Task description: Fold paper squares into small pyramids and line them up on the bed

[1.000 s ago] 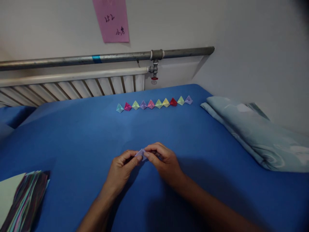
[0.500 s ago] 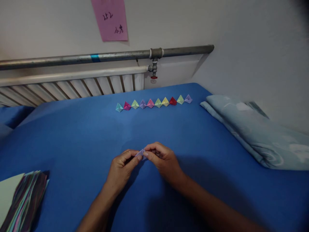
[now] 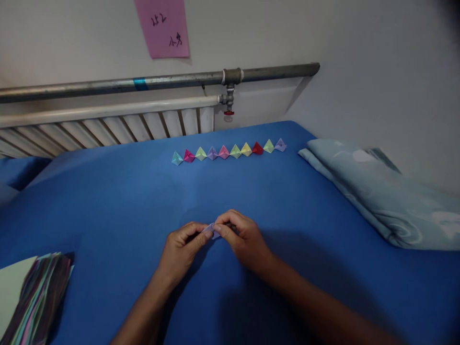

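Observation:
A small folded piece of lilac paper (image 3: 214, 234) is pinched between my two hands above the blue sheet (image 3: 136, 201). My left hand (image 3: 185, 247) grips its left side between thumb and fingers. On the other side, the thumb and forefinger of my right hand (image 3: 242, 237) press on its right part and hide some of the folds. Beyond my hands, a row of several small folded paper boats (image 3: 224, 152) in blue, pink, green, lilac, yellow and red runs across the sheet, standing side by side.
A stack of coloured paper sheets (image 3: 39, 297) lies at the lower left. To the right is a folded pale blue-green blanket (image 3: 373, 196). Along the back wall run a white radiator (image 3: 118, 125) and a metal pipe (image 3: 179, 81) with a red-handled valve (image 3: 229, 113). A pink note (image 3: 163, 28) hangs above.
My fingers have shifted very slightly on the lilac paper, both hands keeping their pinch. The whole view has moved a little; the row of paper boats is unchanged.

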`<state>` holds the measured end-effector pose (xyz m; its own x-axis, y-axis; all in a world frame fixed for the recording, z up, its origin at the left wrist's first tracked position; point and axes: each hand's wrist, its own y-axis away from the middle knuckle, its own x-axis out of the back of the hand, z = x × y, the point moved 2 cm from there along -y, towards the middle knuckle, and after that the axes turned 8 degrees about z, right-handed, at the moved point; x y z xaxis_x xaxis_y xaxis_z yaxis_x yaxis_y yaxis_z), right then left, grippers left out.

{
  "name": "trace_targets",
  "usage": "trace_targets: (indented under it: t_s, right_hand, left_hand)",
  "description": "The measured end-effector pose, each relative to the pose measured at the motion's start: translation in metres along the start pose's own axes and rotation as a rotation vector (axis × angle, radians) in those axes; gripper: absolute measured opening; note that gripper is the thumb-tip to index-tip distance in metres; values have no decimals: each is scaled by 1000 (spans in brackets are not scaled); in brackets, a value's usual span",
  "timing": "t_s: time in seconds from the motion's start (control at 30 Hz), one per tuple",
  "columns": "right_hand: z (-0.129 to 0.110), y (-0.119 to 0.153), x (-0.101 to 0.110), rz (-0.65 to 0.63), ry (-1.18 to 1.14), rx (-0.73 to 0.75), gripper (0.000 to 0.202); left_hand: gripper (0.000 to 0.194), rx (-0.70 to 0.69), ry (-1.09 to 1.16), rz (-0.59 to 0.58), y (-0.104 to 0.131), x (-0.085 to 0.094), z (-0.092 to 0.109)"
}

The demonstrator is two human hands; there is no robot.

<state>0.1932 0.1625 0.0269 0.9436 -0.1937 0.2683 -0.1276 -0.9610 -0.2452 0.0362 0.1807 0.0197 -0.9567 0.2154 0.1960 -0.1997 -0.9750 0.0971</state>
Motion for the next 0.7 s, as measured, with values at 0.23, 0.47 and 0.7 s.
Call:
trace_targets:
  t_s: [0.23,0.47,0.7]
  right_hand:
    - [3,-1,-1,-24,-86,-121,10]
    - [1,0,-1,-83,-37,-116,8]
    - [4,-2,-2,-91,-95,-208,11]
  left_hand:
    - [27,53,-26,-19,-2,1,-3]
    - [27,54,-44,-23,-2,1,-1]
    - [25,98,-17,-75,-2,0,-1]
